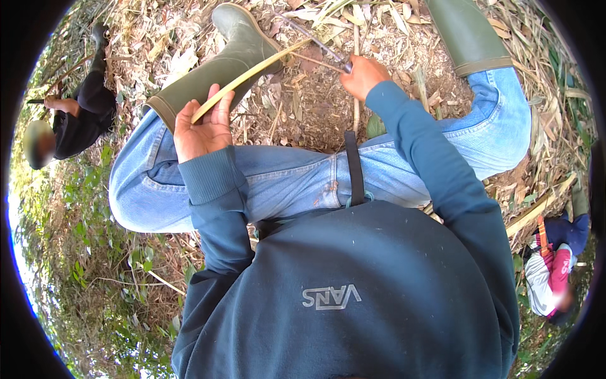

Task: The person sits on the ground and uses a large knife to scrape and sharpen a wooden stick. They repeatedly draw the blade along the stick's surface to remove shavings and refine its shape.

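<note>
A long, flat yellow-green strip [255, 74], looking like split bamboo or cane, slants up and to the right from my left hand [203, 129]. It lies between the thumb and the loosely bent fingers, palm up, above my left thigh. My right hand [365, 77] is closed round the handle of a knife with a narrow dark blade [317, 43] pointing up and left. The blade meets or crosses the strip close to its far end; whether they touch, I cannot tell. A thin brown sliver [319, 62] runs from near the strip toward my right hand.
Dry leaves and shavings [315, 104] cover the ground between my green rubber boots [218, 72]. A person in black [88, 120] sits at the far left, holding something dark. Another person [555, 265] is at the right, near a pale pole [541, 205]. Green undergrowth [95, 252] fills the lower left.
</note>
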Demonstrator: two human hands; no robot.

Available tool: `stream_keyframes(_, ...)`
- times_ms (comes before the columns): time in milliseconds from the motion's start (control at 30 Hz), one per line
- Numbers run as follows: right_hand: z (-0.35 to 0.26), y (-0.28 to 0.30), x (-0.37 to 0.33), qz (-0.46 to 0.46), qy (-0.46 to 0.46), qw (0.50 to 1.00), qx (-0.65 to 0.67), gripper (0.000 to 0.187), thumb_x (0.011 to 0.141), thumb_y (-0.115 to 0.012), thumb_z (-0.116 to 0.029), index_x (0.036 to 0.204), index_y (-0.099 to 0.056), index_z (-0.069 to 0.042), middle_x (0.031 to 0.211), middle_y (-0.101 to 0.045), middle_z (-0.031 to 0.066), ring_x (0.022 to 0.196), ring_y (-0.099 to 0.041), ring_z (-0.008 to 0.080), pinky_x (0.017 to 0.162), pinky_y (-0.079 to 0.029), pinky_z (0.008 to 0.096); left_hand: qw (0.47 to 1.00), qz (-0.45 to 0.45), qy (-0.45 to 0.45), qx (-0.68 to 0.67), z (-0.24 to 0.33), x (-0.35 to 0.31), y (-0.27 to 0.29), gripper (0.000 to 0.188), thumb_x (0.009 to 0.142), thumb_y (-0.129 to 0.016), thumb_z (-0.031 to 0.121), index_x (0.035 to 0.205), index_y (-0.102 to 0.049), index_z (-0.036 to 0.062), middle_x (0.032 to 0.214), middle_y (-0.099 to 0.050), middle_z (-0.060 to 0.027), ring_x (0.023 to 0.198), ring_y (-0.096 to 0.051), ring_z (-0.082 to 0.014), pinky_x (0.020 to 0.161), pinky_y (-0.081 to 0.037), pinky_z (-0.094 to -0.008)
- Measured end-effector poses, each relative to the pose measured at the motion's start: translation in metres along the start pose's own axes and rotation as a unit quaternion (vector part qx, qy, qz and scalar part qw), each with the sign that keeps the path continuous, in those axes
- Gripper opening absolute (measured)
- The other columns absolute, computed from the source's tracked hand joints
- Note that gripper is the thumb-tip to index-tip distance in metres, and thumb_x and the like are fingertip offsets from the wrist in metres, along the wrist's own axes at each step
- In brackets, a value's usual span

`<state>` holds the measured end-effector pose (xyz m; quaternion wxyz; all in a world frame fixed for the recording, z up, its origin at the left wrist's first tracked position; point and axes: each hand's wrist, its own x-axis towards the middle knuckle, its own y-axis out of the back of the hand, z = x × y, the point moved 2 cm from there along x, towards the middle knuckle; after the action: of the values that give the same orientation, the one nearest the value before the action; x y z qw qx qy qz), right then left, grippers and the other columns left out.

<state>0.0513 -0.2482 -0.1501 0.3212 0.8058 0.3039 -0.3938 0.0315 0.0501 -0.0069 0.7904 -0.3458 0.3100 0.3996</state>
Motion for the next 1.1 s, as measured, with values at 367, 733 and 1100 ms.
stream_keyframes(367,-0.022,0.000,-0.038,0.044,0.101,0.994,0.026,0.027,0.084,-0.059,-0.026,0.091,-0.061,0.000,0.075,-0.065,0.0214,0.073,-0.067,0.0372,0.071,-0.052,0.0473,0.928,-0.103,-0.247,0.259,-0.037,-0.031,-0.006,0.028,0.096,-0.063,0.013,0.114,-0.051,-0.0055,0.118,-0.059,-0.0241,0.115,-0.061,-0.0411,0.096,-0.057,-0.0479)
stream_keyframes(733,-0.003,0.001,-0.009,0.018,0.040,0.999,0.023,0.028,0.085,-0.058,-0.026,0.094,-0.063,0.000,0.074,-0.066,0.0185,0.070,-0.067,0.0335,0.072,-0.053,0.0463,0.918,-0.050,-0.284,0.273,-0.046,-0.036,-0.019,0.051,0.093,-0.069,0.022,0.127,-0.046,-0.0077,0.117,-0.060,-0.0239,0.099,-0.067,-0.0413,0.090,-0.060,-0.0384)
stream_keyframes(1100,-0.038,-0.006,-0.030,0.026,0.126,0.992,0.012,0.028,0.086,-0.057,-0.026,0.092,-0.062,0.000,0.072,-0.065,0.0162,0.068,-0.066,0.0316,0.071,-0.052,0.0464,0.919,-0.031,-0.283,0.275,-0.043,-0.026,-0.003,0.053,0.096,-0.063,0.020,0.132,-0.037,-0.0085,0.122,-0.054,-0.0276,0.103,-0.065,-0.0456,0.093,-0.060,-0.0424)
